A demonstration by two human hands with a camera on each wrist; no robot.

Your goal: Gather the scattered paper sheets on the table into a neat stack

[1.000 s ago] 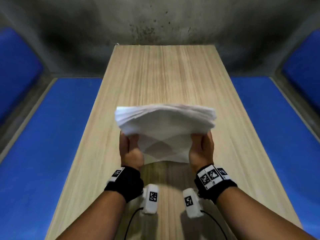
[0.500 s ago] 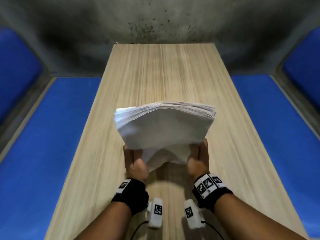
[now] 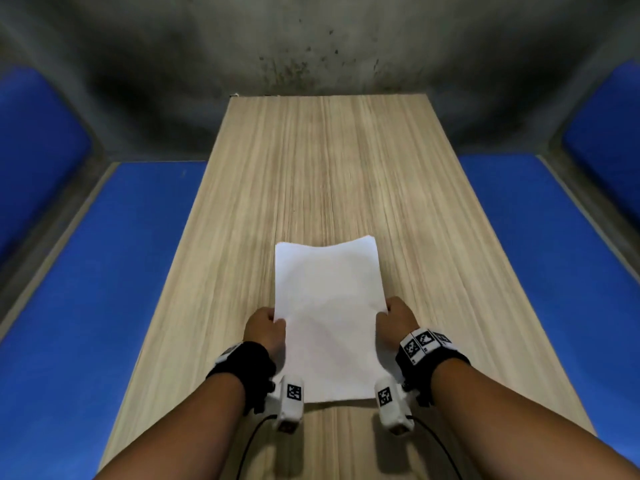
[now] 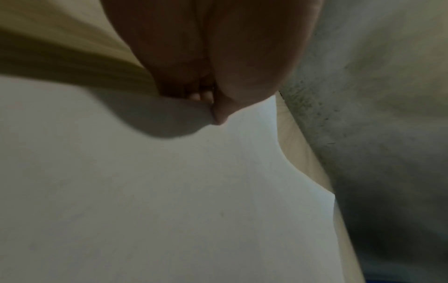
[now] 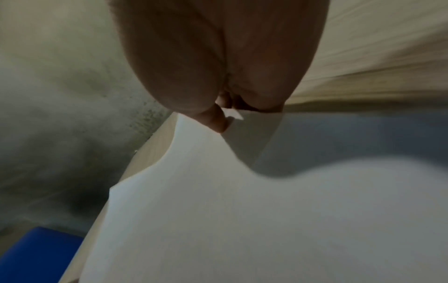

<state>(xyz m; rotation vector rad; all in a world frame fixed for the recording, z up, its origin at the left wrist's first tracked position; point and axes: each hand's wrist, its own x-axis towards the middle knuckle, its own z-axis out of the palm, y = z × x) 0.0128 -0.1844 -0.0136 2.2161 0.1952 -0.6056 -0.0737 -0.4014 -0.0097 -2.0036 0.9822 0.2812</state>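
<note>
- Nearest, head view: two bare forearms enter from 7 and 5 o'clock, each w/ a black wrist strap carrying black-and-white square markers and a white camera pod (image 3: 290,402) w/ a cable trailing back.
- Left hand (image 3: 265,330) sits at the stack's left long edge, approx. mid-length; fingers curled, grip pinching the paper edge. Left wrist view: thumb on top of the sheet, fingertips (image 4: 201,96) tucked at the edge below it.
- Right hand (image 3: 394,320) mirrors it on the right long edge; grip likewise pinching the paper. Right wrist view: thumb pressed on the top sheet near the edge, other fingers curled under; exact contact underneath is hard to make out.
- Paper stack (image 3: 329,317): white sheets, gathered into one pile, long axis running 6 to 12 o'clock, in the near-centre part of the worktop (image 3: 329,174). Edges look roughly squared. Far edge slightly wavy, w/ the far-right corner lifted a bit. Near edge casts a thin shadow on the wood. Can't tell if the pile lies fully flat or is partly held up.
- Worktop: long light wood-grain surface stretching away to 12 o'clock.
- Beyond and to both sides: blue padded floor (image 3: 104,289) at 9 and 3 o'clock, grey stained wall (image 3: 311,46) at 12.
</note>
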